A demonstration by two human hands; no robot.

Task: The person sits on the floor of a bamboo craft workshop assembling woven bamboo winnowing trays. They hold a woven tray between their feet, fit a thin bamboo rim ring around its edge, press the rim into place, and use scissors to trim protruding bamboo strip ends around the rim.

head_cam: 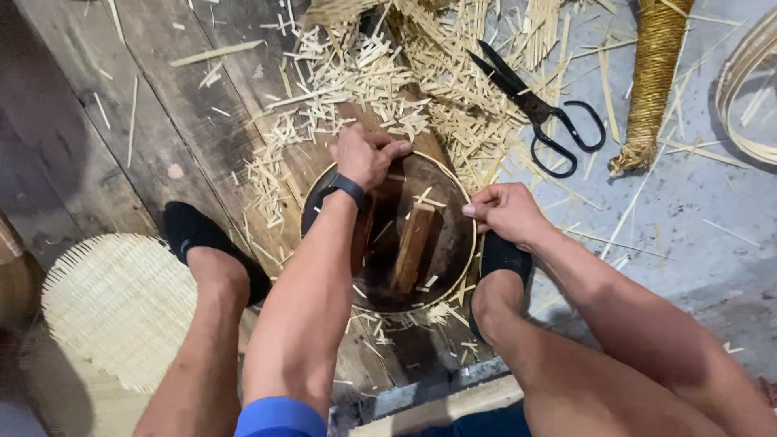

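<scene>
Both hands pinch the hoop: left hand at its far rim, right hand beside, steadying it over the mould.

A round, dark wooden form ringed by a pale bamboo strip lies flat on the plank floor between the person's feet. Two reddish-brown wooden blocks lie across its inside, with pale bamboo offcuts scattered over it.

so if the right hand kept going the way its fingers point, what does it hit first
Probably the upright wooden block inside the round form; the right hand points left across the rim, though depth is unclear.
</scene>
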